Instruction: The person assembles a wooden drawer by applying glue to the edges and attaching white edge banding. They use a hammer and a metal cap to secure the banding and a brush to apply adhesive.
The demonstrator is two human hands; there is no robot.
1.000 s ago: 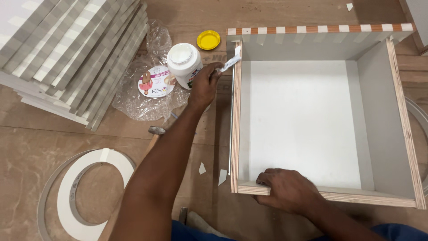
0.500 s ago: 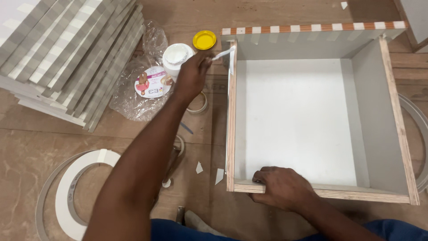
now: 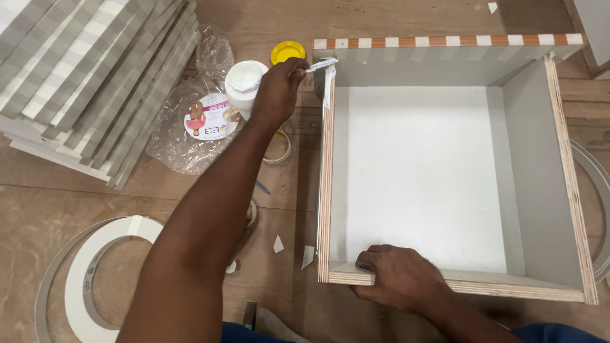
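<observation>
Plywood edges framed the open box (image 3: 575,190), whose grey inner walls and white bottom faced up at the camera. On the box's near wall the right hand (image 3: 399,277) lay closed, fingers curled over the top edge and the thumb outside, clamping that wall.

Left of the box's near corner, small white scraps (image 3: 307,256) lay on the brown floor (image 3: 57,209), and farther left of the box a coil of white edge tape (image 3: 79,279) lay flat. A curved strip of the same tape showed just off the box's right side.

Along the box's left wall a loose strip of tape (image 3: 330,82) stood up at the far corner. There the left hand (image 3: 277,91) was pinched shut on a thin brush (image 3: 319,65) whose tip, white with glue, touched the box's far left corner.

Just left of that hand, beside the box, stood an open white glue jar (image 3: 244,84), partly on a crumpled clear bag (image 3: 184,127) with a round label. Its yellow lid (image 3: 287,51) lay near the box's far left corner. Well left of the box, grey and white panels (image 3: 82,70) leaned in a stack.
</observation>
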